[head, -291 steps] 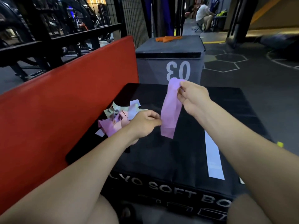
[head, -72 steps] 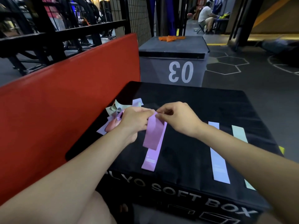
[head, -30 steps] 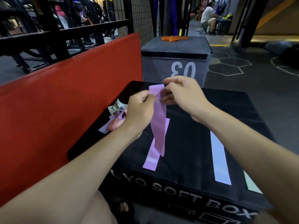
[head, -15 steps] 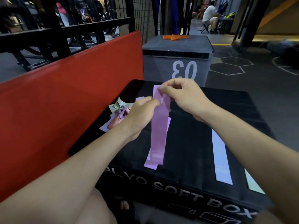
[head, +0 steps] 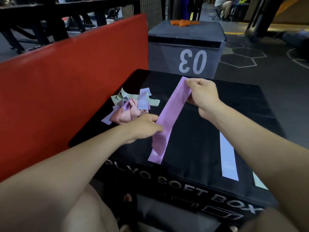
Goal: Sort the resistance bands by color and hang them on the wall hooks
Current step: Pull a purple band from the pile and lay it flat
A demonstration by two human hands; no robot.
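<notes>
Closest to the camera is the black box (head: 192, 148), with "SOFT BOX" printed along its near side. Everything below is placed relative to that box.

On its top near the front edge, toward the right, a pale blue band (head: 228, 156) lies flat, and a mint band (head: 259, 182) peeks out at the front right corner, mostly cut off by the right forearm.

Left of center, the left hand (head: 145, 126) has its fingers curled in and pinches the purple band (head: 168, 121) about midway along it. The band's lower end sits on the box top near the front edge, and there looks to be a second purple strip under it, can't really tell them apart. The right hand (head: 203, 96) is further back over the box, thumb and fingers pinching the band's upper end, so the band runs diagonally up between the two hands.

At the back left of the box top there's a pile (head: 130, 106) of tangled bands: pink, mint, pale blue, some purple.

Left of the box stands a red pad (head: 66, 77). Behind the box is a grey box (head: 185, 46) marked "03" upside down, with an orange band (head: 183, 22) lying on top.
</notes>
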